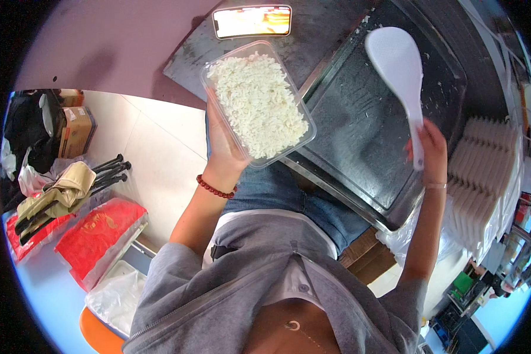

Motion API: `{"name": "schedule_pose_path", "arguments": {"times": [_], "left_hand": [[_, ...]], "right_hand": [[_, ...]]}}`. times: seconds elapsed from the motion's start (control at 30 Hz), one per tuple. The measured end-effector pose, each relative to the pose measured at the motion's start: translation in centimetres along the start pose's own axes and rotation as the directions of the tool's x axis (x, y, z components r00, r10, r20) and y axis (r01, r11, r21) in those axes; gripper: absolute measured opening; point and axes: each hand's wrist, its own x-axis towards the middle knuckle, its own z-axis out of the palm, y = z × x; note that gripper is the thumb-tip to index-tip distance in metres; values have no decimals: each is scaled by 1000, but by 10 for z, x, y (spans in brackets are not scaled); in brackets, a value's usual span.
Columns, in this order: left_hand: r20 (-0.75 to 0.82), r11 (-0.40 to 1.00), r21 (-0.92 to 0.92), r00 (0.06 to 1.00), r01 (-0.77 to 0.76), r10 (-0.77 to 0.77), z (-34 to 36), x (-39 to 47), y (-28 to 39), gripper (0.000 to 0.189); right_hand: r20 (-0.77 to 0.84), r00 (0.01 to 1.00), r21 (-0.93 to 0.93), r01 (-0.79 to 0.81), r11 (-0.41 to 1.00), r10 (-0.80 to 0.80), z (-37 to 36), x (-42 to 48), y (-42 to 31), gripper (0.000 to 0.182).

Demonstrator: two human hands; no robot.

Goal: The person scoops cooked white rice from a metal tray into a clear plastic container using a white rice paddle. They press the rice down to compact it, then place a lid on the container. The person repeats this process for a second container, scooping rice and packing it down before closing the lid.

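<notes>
In my left hand (225, 137) I hold a clear plastic food container (310, 126) from its side and underneath. Cooked white rice (259, 106) fills most of it, and no lid is on it. My right hand (431, 144) grips the handle of a white rice paddle (398, 62), its broad blade pointing away from me. The paddle is above a dark metal tray (358, 146) with scattered rice grains on its surface and rim. Part of my left hand's fingers is hidden by the container.
A lit smartphone (252, 21) lies beyond the container on a dark board (190, 66). Stacked white plastic trays or lids (482, 177) stand at the right. Folded camp-chair-like gear (66, 194), red bags (101, 239) and a cardboard box (76, 132) are at the left.
</notes>
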Motion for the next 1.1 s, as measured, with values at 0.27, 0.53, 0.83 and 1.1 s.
{"name": "schedule_pose_path", "arguments": {"times": [0.27, 0.53, 0.83, 1.1], "left_hand": [[-57, 1000, 16, 998, -9, 10, 4, -5, 0, 57], [-92, 999, 34, 995, -36, 39, -5, -6, 6, 55], [-80, 994, 87, 995, -60, 67, 3, 5, -2, 55], [-10, 999, 36, 1000, -10, 10, 6, 0, -2, 57]], "right_hand": [[-218, 962, -282, 102, 954, -167, -34, 125, 27, 32], [-83, 924, -578, 260, 773, -373, 1, 134, 23, 36], [0, 876, -674, 356, 647, -481, 5, 89, 37, 31], [26, 873, -610, 399, 684, -487, 8, 75, 41, 33]]}}
